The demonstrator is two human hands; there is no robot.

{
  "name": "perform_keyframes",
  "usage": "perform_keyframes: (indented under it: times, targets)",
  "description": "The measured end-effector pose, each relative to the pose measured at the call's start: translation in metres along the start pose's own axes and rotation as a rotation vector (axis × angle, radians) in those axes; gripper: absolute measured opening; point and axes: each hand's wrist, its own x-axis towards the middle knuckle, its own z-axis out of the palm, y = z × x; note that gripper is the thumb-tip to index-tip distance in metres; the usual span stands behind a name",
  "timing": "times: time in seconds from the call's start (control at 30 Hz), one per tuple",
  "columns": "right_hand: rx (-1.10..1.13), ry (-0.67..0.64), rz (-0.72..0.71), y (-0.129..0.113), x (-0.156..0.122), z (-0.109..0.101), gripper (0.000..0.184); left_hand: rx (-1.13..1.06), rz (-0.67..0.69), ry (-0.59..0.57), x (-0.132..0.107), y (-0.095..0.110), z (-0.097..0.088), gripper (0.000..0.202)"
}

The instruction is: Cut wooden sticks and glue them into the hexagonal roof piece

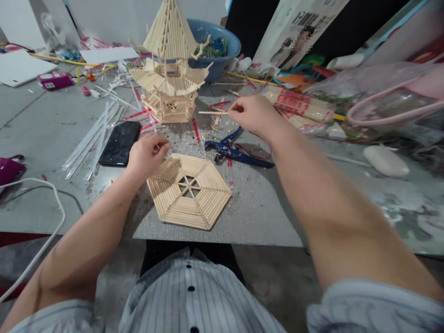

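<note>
A flat hexagonal panel of wooden sticks lies on the grey mat in front of me. My left hand rests at its upper left corner, fingers curled in a loose fist, and what they hold I cannot make out. My right hand hovers farther back and pinches a thin wooden stick that points left toward a stick-built pagoda model. Blue pliers lie between my hands, just right of the panel.
A black phone lies left of the panel beside white strips. A blue bowl stands behind the pagoda. Packs of sticks, a pink-handled bag and a white oval object crowd the right. A white cable runs at left.
</note>
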Motion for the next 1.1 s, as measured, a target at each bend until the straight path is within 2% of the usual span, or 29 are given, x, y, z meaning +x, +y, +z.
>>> perform_keyframes:
  times: [0.07,0.17,0.3,0.37,0.5,0.6,0.67,0.87,1.1]
  targets:
    - [0.052,-0.033,0.086,-0.008,-0.038,-0.004,0.024,-0.017,0.031,-0.017,0.0,0.003,0.0,0.019]
    - [0.22,-0.106,0.052,-0.016,-0.083,0.003,0.02,-0.042,0.056,-0.073,-0.001,0.01,0.0,0.018]
    - [0.404,-0.274,-0.004,-0.015,-0.112,0.015,0.021,-0.016,0.032,-0.191,-0.001,0.031,-0.005,0.018]
    - [0.489,-0.365,-0.02,-0.015,-0.117,0.017,0.022,0.01,0.032,-0.291,0.002,0.044,-0.01,0.021]
    - [0.533,-0.473,-0.048,-0.021,-0.119,0.018,0.024,0.089,0.031,-0.577,0.013,0.064,-0.012,0.018]
    - [0.503,-0.516,-0.085,-0.026,-0.121,0.022,0.022,0.088,0.034,-0.746,0.018,0.068,-0.005,0.015]
    - [0.488,-0.538,-0.11,-0.028,-0.123,0.024,0.019,0.052,0.025,-0.817,0.017,0.065,0.001,0.014]
    - [0.456,-0.581,-0.158,-0.028,-0.124,0.026,0.019,-0.02,-0.012,-0.861,0.005,0.052,0.007,0.009]
    - [0.448,-0.66,-0.175,-0.025,-0.124,0.027,0.024,-0.026,-0.042,-0.899,0.006,0.054,0.004,0.009]
